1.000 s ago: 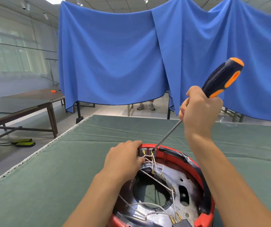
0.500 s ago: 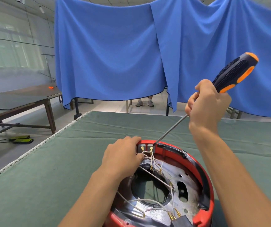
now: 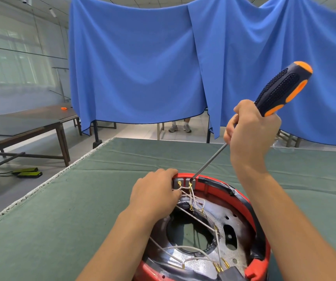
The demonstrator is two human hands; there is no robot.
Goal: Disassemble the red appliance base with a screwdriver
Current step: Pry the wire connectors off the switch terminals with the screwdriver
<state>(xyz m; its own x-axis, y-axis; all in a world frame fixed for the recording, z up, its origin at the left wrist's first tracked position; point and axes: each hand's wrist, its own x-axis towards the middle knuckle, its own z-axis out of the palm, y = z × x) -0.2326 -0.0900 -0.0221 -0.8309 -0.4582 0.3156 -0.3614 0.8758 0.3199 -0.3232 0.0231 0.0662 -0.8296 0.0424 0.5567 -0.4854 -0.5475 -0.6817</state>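
Right fingers (image 3: 231,126) wrapped around screwdriver (image 3: 280,90), left hand (image 3: 155,193) gripping red base (image 3: 242,201) rim

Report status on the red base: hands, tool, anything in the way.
Left hand grips red base far rim. Right hand holds screwdriver, tip at the terminal block. White wires crowd the tip.

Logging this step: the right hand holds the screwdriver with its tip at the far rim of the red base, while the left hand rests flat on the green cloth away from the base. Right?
Not quite. In the head view the left hand grips the far rim of the red base, not the green cloth. The right hand does hold the screwdriver, tip at that rim.
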